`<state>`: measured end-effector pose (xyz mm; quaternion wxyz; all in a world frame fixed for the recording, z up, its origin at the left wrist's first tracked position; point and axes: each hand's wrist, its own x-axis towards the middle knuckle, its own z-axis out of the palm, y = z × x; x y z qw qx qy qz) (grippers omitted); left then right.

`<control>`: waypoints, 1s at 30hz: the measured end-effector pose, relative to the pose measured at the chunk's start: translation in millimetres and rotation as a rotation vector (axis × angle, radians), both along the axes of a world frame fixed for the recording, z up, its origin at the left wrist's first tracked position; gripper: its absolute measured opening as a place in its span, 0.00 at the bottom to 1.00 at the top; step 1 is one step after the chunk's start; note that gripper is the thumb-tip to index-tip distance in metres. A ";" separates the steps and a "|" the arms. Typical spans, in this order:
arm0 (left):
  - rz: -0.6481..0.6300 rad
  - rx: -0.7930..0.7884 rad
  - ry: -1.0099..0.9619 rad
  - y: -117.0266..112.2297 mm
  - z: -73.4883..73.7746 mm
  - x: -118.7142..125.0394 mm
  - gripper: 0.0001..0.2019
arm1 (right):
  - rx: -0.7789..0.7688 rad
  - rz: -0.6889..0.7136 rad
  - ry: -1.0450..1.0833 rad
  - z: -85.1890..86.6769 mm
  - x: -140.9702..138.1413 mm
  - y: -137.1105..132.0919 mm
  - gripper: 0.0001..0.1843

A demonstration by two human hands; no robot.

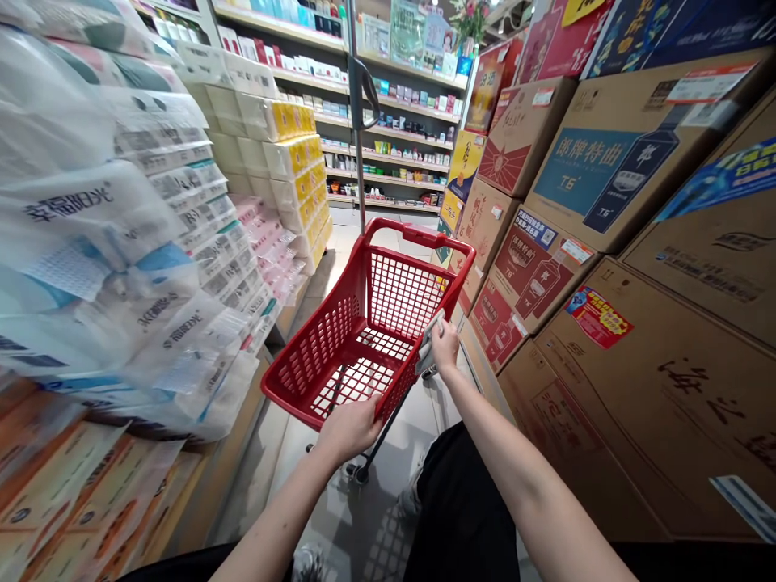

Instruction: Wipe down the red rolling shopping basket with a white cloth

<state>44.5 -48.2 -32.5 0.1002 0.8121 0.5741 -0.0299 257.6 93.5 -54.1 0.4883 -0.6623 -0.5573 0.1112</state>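
Note:
A red plastic shopping cart [357, 356] with a slotted, empty basket stands in the aisle before me. My left hand [352, 428] is closed around the near rim of the basket, its fingertips partly hidden behind the edge. On the right side of the basket, my right hand [445, 343] grips a crumpled whitish-grey cloth [426, 349] against the outer wall. The cart's red push handle [421, 236] is at the far end, beyond both hands.
Wrapped tissue packs [115, 267] are stacked high on the left. Cardboard liquor cartons [582, 162] wall the right side. Shelves of small boxed goods [400, 117] stand ahead, behind a thin metal pole [357, 153]. My shoe [415, 481] is close to the cart's wheels.

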 end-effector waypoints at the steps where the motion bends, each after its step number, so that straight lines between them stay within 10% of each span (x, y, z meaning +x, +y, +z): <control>1: 0.000 -0.001 -0.001 0.5 0.5 -0.5 0.15 | 0.013 0.015 0.007 -6.3 -6.3 -9.9 0.14; 7: 0.013 -0.020 0.014 -0.6 2.5 -4.8 0.17 | 0.033 0.063 0.034 -18.0 -25.0 -30.2 0.17; 19: 0.055 -0.056 0.010 -5.4 10.0 -3.4 0.17 | -0.054 -0.116 -0.106 37.6 55.7 66.3 0.18; 30: 0.011 -0.019 -0.001 -0.8 0.5 -6.5 0.19 | -0.024 0.120 -0.137 0.2 11.2 -3.6 0.19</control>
